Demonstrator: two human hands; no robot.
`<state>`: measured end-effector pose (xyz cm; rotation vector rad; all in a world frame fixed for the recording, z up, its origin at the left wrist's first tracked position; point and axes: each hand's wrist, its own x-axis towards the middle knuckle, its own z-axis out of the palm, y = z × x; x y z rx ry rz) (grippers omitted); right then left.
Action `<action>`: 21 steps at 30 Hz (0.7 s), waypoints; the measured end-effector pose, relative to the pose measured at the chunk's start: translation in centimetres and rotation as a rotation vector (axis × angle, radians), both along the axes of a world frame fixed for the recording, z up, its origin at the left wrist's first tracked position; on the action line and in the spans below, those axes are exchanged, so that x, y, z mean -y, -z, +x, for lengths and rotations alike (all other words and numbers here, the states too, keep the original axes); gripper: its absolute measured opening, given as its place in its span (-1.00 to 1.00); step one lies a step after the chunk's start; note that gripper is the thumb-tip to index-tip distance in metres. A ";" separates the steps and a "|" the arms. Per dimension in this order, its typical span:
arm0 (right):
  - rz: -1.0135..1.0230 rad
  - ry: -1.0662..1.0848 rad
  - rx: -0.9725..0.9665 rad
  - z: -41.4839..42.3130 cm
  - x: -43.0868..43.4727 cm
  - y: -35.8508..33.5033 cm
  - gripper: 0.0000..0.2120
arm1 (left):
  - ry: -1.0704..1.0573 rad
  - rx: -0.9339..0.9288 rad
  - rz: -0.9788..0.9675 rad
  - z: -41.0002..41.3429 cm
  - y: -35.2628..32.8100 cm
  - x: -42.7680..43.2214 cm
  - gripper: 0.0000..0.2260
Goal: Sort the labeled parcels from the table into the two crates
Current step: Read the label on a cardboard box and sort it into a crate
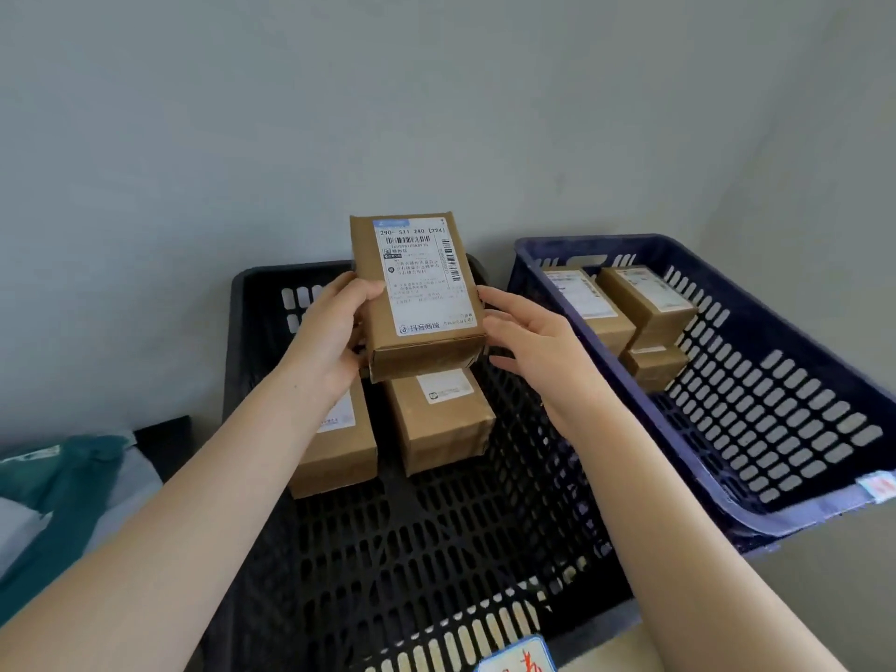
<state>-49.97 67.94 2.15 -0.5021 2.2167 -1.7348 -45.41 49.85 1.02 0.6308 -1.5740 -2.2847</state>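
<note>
Only hands + forearms in view, both bare. L hand [334, 332]: rounded palm heel, thick thumb, other fingers mostly hidden. Back from the fingers the wrist narrows a bit, then the L forearm [194, 502] widens steadily to the frame edge. Its surface is smooth w/ soft shading along the underside. R hand [528, 341]: slim tapering fingers [494, 298], knuckles only faintly marked. Behind those fingers a slender wrist, then the R forearm [679, 526], long + even, broadening away from the fingers to the frame edge. Nails too small/blurred to make out.
</note>
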 end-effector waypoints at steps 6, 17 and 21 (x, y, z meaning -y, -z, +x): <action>0.056 0.008 0.062 -3.1 2.4 2.5 -0.61 | 0.022 0.159 0.025 -2.8 2.4 1.0 -0.92; 0.209 -0.240 0.122 -4.8 10.2 8.4 -0.52 | -0.079 0.469 -0.479 -4.0 7.1 5.4 -0.59; 0.197 -0.309 0.199 -5.0 11.5 10.4 -0.51 | -0.113 0.577 -0.624 -4.2 7.8 6.6 -0.60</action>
